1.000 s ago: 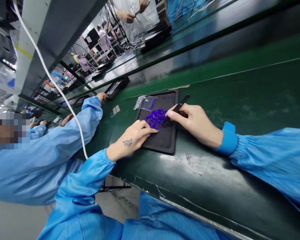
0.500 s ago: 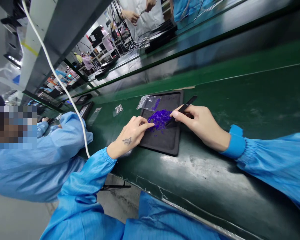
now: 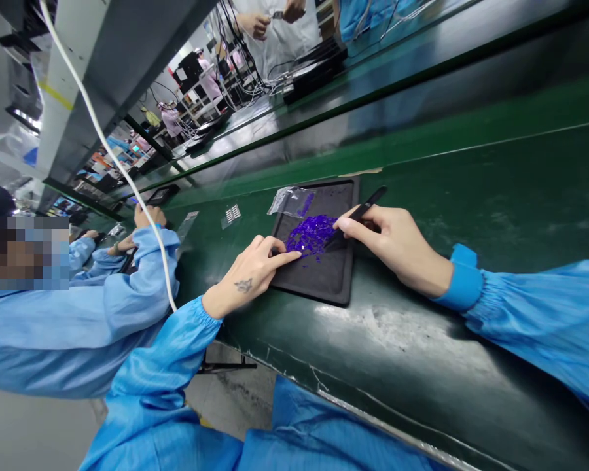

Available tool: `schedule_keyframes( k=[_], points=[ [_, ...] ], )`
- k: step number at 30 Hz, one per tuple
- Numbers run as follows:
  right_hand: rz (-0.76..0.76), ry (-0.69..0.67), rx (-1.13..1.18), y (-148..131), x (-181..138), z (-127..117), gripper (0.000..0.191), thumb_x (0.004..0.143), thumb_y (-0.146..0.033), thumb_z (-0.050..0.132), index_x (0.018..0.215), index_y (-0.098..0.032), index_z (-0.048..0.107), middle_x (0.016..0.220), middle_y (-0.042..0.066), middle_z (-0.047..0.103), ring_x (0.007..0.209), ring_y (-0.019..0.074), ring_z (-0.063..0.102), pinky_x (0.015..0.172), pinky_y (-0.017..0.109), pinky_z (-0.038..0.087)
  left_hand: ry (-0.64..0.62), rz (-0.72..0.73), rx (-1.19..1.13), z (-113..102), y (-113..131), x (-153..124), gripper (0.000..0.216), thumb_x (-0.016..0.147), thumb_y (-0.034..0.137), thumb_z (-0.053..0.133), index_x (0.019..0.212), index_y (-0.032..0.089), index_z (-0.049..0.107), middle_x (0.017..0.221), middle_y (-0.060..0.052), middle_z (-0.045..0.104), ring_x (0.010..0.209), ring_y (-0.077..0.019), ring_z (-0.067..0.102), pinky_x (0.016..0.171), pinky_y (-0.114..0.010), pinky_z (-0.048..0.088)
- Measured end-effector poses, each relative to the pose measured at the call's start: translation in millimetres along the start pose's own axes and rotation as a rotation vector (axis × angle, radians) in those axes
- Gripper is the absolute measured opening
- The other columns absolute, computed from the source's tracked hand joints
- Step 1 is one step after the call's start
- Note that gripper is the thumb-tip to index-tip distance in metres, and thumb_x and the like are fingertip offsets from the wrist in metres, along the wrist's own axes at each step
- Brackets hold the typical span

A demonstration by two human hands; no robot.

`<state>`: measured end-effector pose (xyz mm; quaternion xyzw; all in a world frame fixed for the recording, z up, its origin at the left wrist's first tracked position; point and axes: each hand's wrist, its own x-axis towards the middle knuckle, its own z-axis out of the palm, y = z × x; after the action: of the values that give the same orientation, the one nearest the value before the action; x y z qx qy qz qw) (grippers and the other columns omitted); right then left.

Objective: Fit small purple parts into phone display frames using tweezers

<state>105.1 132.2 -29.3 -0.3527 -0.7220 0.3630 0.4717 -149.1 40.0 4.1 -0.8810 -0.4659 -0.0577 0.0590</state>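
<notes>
A heap of small purple pieces [image 3: 314,230] lies spread on a black tray [image 3: 341,278]. My left hand [image 3: 252,265] reaches over the tray's left side, its index finger stretched into the near edge of the heap and its thumb apart from it. By that fingertip sits a tiny white piece [image 3: 303,248]. In my right hand [image 3: 387,239] is a pair of black tweezers [image 3: 370,201], gripped like a pen and slanting down to the heap's right side. Their tips are hard to make out among the pieces. A clear plastic bag [image 3: 287,201] with purple pieces inside rests on the tray's far left corner.
Left of the tray, a small clear sheet with pale marks [image 3: 232,215] lies on the green bench [image 3: 471,216]. A white cable [image 3: 112,154] hangs across the left. A co-worker in a blue sleeve [image 3: 142,281] sits at left; another's hands [image 3: 269,23] work across the bench.
My left index finger has straightened and its thumb has drawn away, with the hand slightly lower left. The tiny white piece now shows. My right hand is nearly still. The left co-worker's arm has moved.
</notes>
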Motion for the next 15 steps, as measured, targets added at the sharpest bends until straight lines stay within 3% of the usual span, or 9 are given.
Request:
schedule_keyframes(
  k=[4, 7, 9, 12, 15],
  points=[
    [0.001, -0.05, -0.017, 1, 0, 1, 0.028, 0.088, -0.042, 0.061, 0.087, -0.02, 0.077, 0.093, 0.008, 0.078, 0.087, 0.0283, 0.069, 0.082, 0.045, 0.054, 0.088, 0.006, -0.005, -2, -1, 2, 0.038, 0.096, 0.006, 0.041, 0.124, 0.019, 0.063, 0.115, -0.01, 0.059, 0.092, -0.0195, 0.048, 0.082, -0.035, 0.049],
    [-0.034, -0.099, -0.034, 2, -1, 3, 0.026, 0.087, -0.04, 0.064, 0.092, -0.019, 0.079, 0.103, 0.009, 0.077, 0.101, 0.0299, 0.069, 0.095, 0.048, 0.052, 0.184, 0.079, -0.004, -4, 16, 8, 0.03, 0.098, 0.008, 0.04, 0.111, 0.017, 0.066, 0.108, -0.01, 0.063, 0.092, -0.0196, 0.051, 0.081, -0.034, 0.049],
    [-0.057, -0.119, -0.054, 1, -2, 5, 0.025, 0.086, -0.037, 0.065, 0.097, -0.019, 0.08, 0.107, 0.009, 0.076, 0.108, 0.0297, 0.067, 0.101, 0.048, 0.05, 0.222, 0.229, 0.004, -3, 40, 13, 0.028, 0.099, 0.011, 0.041, 0.103, 0.017, 0.068, 0.102, -0.008, 0.066, 0.086, -0.0182, 0.052, 0.076, -0.032, 0.048],
    [-0.02, -0.124, -0.071, -1, -4, 6, 0.027, 0.086, -0.036, 0.067, 0.101, -0.019, 0.079, 0.111, 0.01, 0.074, 0.102, 0.0276, 0.07, 0.095, 0.044, 0.055, 0.207, 0.572, -0.01, 4, 85, 23, 0.029, 0.101, 0.019, 0.043, 0.091, 0.022, 0.07, 0.095, -0.005, 0.067, 0.073, -0.0153, 0.051, 0.06, -0.031, 0.041],
    [0.017, -0.126, -0.086, -3, -5, 6, 0.028, 0.087, -0.038, 0.067, 0.102, -0.018, 0.078, 0.108, 0.01, 0.074, 0.099, 0.0267, 0.071, 0.089, 0.041, 0.058, 0.148, 0.947, -0.045, 12, 127, 37, 0.036, 0.104, 0.025, 0.036, 0.096, 0.031, 0.071, 0.099, -0.001, 0.067, 0.075, -0.0122, 0.054, 0.056, -0.029, 0.035]
  ],
)
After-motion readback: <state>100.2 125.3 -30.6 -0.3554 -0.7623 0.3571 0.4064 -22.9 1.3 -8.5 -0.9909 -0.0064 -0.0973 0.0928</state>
